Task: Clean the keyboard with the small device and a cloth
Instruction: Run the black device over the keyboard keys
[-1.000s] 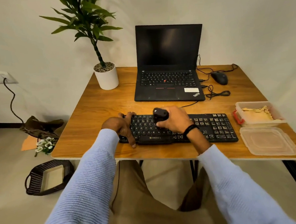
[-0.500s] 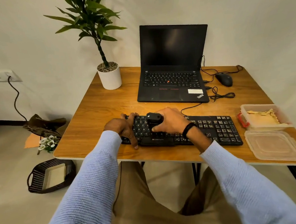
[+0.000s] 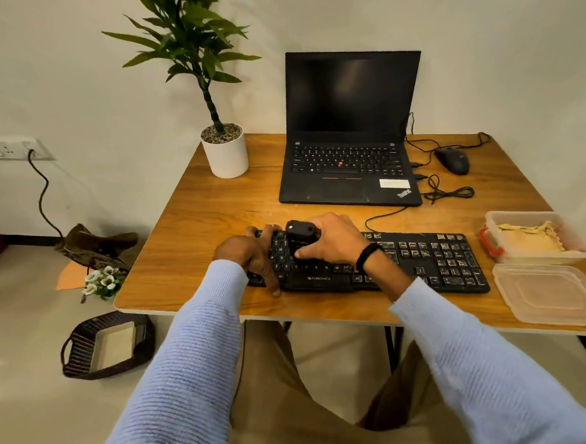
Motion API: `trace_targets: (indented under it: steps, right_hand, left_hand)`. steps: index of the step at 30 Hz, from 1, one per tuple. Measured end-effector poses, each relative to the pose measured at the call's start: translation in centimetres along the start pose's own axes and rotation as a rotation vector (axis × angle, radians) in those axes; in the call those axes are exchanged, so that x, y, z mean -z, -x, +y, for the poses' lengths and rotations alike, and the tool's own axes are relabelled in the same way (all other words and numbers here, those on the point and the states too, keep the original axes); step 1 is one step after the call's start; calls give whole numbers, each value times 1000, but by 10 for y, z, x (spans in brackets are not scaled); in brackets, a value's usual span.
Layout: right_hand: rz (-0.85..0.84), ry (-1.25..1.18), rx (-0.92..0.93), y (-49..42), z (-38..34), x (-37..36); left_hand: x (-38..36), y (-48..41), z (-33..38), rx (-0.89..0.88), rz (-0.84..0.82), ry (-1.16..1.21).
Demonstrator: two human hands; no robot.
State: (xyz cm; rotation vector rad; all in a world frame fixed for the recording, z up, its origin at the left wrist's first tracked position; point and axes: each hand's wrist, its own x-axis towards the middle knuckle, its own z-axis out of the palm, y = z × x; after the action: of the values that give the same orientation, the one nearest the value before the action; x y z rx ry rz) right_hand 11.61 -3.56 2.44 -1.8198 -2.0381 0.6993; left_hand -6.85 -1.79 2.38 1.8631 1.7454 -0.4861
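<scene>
Right, the right hand (image 3: 334, 241) is wrapped over the small device (image 3: 301, 236), fingers (image 3: 309, 251) curled around its dark body and pressing it down onto the left-hand letter keys of the keyboard (image 3: 424, 261). The left hand (image 3: 252, 258) clamps the keyboard's left end, its fingers bent over the far edge and the thumb hooked on the near edge, pinning it to the bench (image 3: 189, 235).

The device looks like a light, rigid plastic block, small enough for one palm; holding it round the sides, as here, seems the sensible grip. The keyboard reads as a light, stiff board that would likely skate on the smooth wood unless steadied, and its keycaps could catch or pop if dragged hard. A gentle pass is my call.

The cloth (image 3: 529, 238), a soft yellowish fold, sits untouched in the open container (image 3: 493, 218) at the right edge of the bench, with the lid (image 3: 550, 295) flat just in front of it.

Writing: "ZEBRONICS" on the keyboard's front lip, "ThinkPad" on the laptop (image 3: 350, 170) palm rest. The white sticker beside it is too small to read.
</scene>
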Motion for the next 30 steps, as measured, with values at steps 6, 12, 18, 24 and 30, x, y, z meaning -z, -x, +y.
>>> trace_targets:
  steps: [6, 12, 18, 24, 30]
  right_hand:
    - [105, 48, -111, 0, 22, 17]
    - [249, -37, -92, 9, 19, 9]
    - [229, -85, -61, 7, 15, -2]
    - [-91, -179, -32, 8, 3, -2]
    - [-40, -98, 9, -3, -14, -15]
  left_hand:
    - [-3, -2, -2, -18, 2, 10]
    - [-5, -4, -3, -29, 11, 13]
    - [-8, -2, -5, -47, 33, 17]
    - [-10, -3, -7, -48, 45, 8]
    - [-11, -2, -9, -40, 63, -17]
